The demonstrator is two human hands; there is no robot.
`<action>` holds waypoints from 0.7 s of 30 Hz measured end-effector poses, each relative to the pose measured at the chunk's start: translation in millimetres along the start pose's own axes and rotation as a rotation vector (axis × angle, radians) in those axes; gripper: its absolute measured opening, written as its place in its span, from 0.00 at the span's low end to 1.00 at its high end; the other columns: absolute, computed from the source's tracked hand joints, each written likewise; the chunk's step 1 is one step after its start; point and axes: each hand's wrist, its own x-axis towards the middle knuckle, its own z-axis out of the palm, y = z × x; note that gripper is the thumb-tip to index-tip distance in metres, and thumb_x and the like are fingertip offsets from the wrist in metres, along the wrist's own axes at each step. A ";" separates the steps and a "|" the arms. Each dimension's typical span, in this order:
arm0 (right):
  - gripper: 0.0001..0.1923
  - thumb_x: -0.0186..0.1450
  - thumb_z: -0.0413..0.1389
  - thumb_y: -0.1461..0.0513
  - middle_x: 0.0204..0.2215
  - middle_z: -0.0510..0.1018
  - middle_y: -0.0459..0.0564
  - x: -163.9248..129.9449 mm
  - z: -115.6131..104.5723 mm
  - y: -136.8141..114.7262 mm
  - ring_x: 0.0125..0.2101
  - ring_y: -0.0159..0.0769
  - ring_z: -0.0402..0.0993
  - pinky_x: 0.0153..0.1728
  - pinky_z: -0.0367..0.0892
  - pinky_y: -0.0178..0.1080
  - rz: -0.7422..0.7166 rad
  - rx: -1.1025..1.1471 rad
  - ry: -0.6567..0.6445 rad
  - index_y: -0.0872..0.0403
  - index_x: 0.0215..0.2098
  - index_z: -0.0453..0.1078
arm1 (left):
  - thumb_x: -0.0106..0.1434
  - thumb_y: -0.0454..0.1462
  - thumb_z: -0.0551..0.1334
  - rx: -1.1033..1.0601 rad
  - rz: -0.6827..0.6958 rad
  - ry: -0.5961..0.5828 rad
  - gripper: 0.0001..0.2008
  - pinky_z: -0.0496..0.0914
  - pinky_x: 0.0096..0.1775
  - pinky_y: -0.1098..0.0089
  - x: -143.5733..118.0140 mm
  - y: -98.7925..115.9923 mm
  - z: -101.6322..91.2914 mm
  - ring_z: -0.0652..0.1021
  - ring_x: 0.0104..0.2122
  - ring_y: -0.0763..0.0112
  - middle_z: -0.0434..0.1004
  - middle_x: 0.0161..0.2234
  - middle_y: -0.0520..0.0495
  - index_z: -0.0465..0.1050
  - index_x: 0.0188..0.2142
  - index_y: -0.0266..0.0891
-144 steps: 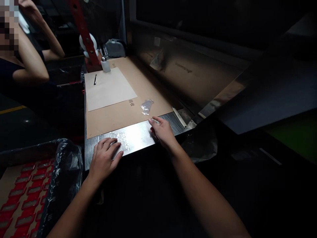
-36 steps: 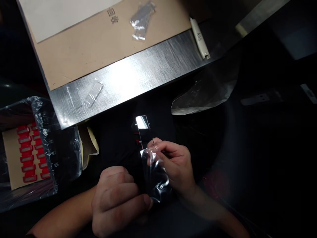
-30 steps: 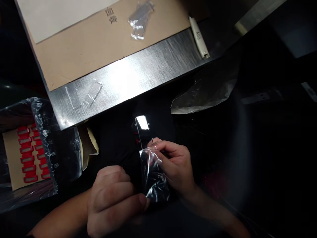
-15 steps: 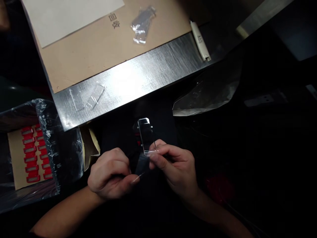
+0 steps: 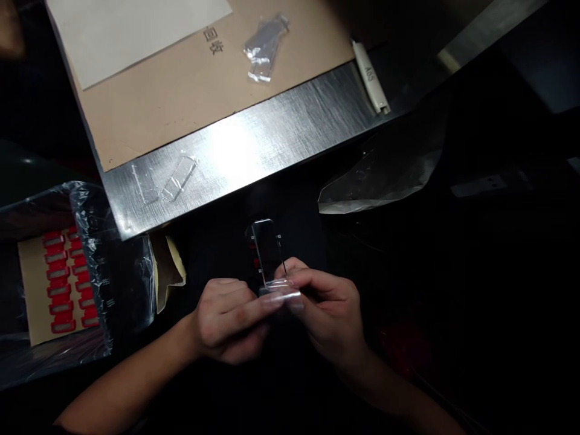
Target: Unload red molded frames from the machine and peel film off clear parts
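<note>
My right hand (image 5: 328, 308) pinches the lower right corner of a thin, clear rectangular panel (image 5: 270, 251) with small tabs along its sides. The panel points away from me above the dark lap area. A strip of clear film (image 5: 290, 296) curls shiny across its near end. My left hand (image 5: 233, 317) is closed, with its forefinger laid along that film and touching the panel's near end. How the left thumb grips the film is partly hidden. A small red part (image 5: 255, 257) shows dimly behind the panel.
Left, a plastic-lined box (image 5: 90, 241) holds several red parts (image 5: 58, 290) on cardboard. Ahead, a metal table (image 5: 272, 133) bears a cardboard sheet (image 5: 158, 109), white paper (image 5: 136, 30), clear film pieces (image 5: 179, 178), a clear packet (image 5: 265, 48) and a white cutter-like tool (image 5: 370, 78). A plastic bag (image 5: 385, 175) hangs at right.
My left hand has moved right and slightly up, its forefinger now extended against the panel's near end. The film, earlier pulled down-left, now curls across that end. My right hand keeps its pinch.
</note>
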 end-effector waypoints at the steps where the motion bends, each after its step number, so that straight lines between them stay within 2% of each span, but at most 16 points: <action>1: 0.02 0.66 0.65 0.63 0.30 0.78 0.48 0.1 -0.1 -0.2 0.35 0.35 0.76 0.38 0.72 0.38 -0.005 -0.008 -0.001 0.53 0.34 0.81 | 0.63 0.29 0.60 0.010 -0.011 -0.025 0.31 0.67 0.27 0.68 -0.7 -1.8 -1.2 0.74 0.24 0.69 0.79 0.30 0.45 0.62 0.67 0.32; 4: 0.04 0.66 0.64 0.66 0.27 0.78 0.47 -0.5 1.3 -1.0 0.35 0.34 0.75 0.38 0.72 0.37 -0.014 -0.019 -0.038 0.53 0.33 0.80 | 0.61 0.27 0.61 -0.087 -0.068 -0.056 0.35 0.69 0.29 0.69 -1.2 -3.8 -4.3 0.74 0.26 0.70 0.80 0.33 0.46 0.60 0.68 0.34; 7: 0.04 0.66 0.64 0.66 0.28 0.79 0.48 -2.6 4.1 -1.2 0.34 0.34 0.76 0.39 0.73 0.38 -0.013 -0.009 -0.067 0.53 0.33 0.80 | 0.62 0.27 0.61 -0.279 -0.126 -0.086 0.35 0.73 0.33 0.69 0.0 -0.1 -7.5 0.78 0.31 0.68 0.80 0.36 0.43 0.60 0.69 0.32; 10: 0.05 0.66 0.64 0.67 0.28 0.79 0.48 -4.2 5.9 -1.7 0.33 0.34 0.76 0.36 0.73 0.37 -0.008 -0.009 -0.060 0.53 0.34 0.81 | 0.63 0.28 0.61 -0.372 -0.186 -0.113 0.35 0.74 0.34 0.68 -0.2 5.8 -10.7 0.80 0.32 0.66 0.81 0.38 0.39 0.58 0.70 0.31; 19: 0.04 0.66 0.65 0.67 0.28 0.80 0.47 -2.6 6.4 -2.4 0.34 0.34 0.76 0.37 0.73 0.37 -0.018 -0.055 -0.066 0.53 0.33 0.80 | 0.64 0.29 0.62 -0.327 -0.200 -0.081 0.34 0.70 0.27 0.69 -3.4 11.0 -13.9 0.77 0.25 0.68 0.81 0.32 0.41 0.60 0.68 0.29; 21: 0.04 0.66 0.64 0.66 0.28 0.80 0.47 -3.2 6.0 -1.1 0.34 0.34 0.76 0.37 0.72 0.37 -0.017 -0.073 -0.061 0.53 0.33 0.80 | 0.64 0.30 0.61 -0.292 -0.177 -0.050 0.31 0.70 0.27 0.70 -2.3 12.7 -15.8 0.76 0.24 0.69 0.79 0.31 0.43 0.63 0.66 0.29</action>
